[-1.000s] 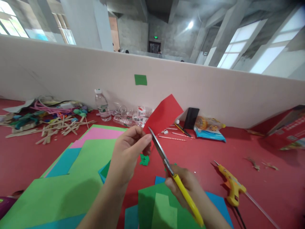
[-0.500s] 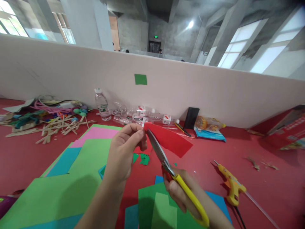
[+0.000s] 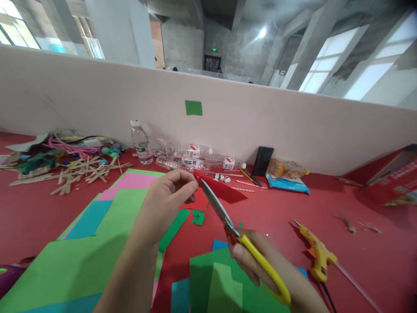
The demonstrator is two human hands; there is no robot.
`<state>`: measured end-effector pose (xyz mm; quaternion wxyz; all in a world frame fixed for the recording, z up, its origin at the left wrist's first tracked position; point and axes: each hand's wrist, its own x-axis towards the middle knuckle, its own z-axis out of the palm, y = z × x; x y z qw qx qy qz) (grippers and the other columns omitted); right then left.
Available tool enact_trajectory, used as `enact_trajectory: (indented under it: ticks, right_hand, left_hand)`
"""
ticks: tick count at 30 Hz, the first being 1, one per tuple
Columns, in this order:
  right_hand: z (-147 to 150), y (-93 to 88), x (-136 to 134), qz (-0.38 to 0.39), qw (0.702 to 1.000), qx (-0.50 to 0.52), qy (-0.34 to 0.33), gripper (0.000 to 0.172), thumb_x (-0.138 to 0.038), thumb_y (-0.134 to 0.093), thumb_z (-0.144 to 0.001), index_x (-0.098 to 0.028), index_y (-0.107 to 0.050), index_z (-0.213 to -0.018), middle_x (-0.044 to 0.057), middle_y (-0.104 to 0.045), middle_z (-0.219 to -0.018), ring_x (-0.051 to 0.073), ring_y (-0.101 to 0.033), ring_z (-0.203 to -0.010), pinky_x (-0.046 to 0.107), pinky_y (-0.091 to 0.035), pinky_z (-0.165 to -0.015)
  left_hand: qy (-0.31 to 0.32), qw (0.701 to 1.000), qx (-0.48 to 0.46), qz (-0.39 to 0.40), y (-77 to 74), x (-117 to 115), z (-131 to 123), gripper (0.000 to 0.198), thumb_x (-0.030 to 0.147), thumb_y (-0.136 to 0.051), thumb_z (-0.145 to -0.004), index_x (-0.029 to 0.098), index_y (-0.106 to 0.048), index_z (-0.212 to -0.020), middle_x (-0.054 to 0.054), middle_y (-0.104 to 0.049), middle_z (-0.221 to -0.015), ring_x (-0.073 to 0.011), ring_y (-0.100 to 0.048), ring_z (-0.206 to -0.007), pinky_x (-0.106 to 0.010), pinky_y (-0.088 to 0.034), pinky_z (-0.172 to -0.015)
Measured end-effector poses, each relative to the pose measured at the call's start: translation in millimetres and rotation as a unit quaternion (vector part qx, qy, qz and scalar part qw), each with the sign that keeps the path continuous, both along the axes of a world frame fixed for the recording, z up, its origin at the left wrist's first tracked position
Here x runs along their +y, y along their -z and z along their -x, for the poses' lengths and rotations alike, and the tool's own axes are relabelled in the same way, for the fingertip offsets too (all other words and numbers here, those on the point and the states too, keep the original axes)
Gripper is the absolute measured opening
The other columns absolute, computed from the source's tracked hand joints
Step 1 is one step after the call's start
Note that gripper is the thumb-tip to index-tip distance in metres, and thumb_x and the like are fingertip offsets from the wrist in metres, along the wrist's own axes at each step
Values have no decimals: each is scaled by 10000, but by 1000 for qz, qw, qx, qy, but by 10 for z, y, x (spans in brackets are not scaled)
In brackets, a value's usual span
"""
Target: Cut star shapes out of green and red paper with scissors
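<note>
We identify the containers first. An upright clear bottle [image 3: 142, 145], white cap fitted, stands at the partition [image 3: 97, 93]; we cannot tell its fill level. Clear bottles [image 3: 194, 151] lie on their sides to its right. A clear-topped packet [image 3: 288, 174] shows orange-brown items within, and a red box [image 3: 395, 178] sits at the far right (its contents are not visible to us).

Our left hand [image 3: 171, 191] has thumb and forefinger closed together on the left corner of the red sheet [image 3: 226, 191], which hangs above the red table [image 3: 276, 211]. Our right hand [image 3: 252, 254] has its fingers wrapped around the yellow handle of the scissors [image 3: 219, 208]; the blades lie nearly together, tips at the sheet.

Compared with one second ago, the sheet has dropped from its raised, broad-faced position, exposing the bottles and small white pieces [image 3: 222, 178] behind it. A dark green strip [image 3: 174, 228] now shows beside our left wrist.
</note>
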<state>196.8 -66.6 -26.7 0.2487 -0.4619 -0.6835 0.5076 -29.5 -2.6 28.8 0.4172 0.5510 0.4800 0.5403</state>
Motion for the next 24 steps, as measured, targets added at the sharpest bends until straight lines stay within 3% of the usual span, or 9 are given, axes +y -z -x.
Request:
enact_trajectory:
  ticks: [5,10,20,24]
  right_hand:
    - [-2,10,16,-9,1000,-7,-12,737,-967,-379,-847,-242,-412,-720,-69,-416,-517,115,-361,-486,268,-221,-485]
    - [90,74,-26,41,998,53,14,716,-957,-423,-838,-246,-410,-748,-100,-362,-511,95,-319,-440,244,-253,-462]
    - [84,119,-39,15,999,31,37,675,-901,-448,-879,-246,-407,-720,-101,-347,-504,84,-317,-410,240,-182,-420]
    - [122,93,-37,36,997,37,49,668,-909,-447,-860,-254,-406,-739,-110,-347,-481,83,-296,-392,229,-214,-403]
  left_hand:
    - [30,999,-7,41,-8,4,79,124,293,-752,-741,184,-712,-699,30,-535,-569,-78,-418,-496,-201,-341,-462]
    - [39,997,-28,61,18,9,113,128,301,-758,-748,179,-729,-722,30,-525,-587,-62,-363,-496,-192,-271,-450]
    - [44,996,-36,63,13,28,111,109,267,-762,-721,181,-714,-674,30,-506,-569,-71,-360,-507,-199,-274,-458]
    - [51,996,-45,58,49,30,105,119,285,-764,-754,186,-717,-707,31,-528,-572,-79,-409,-502,-206,-332,-468]
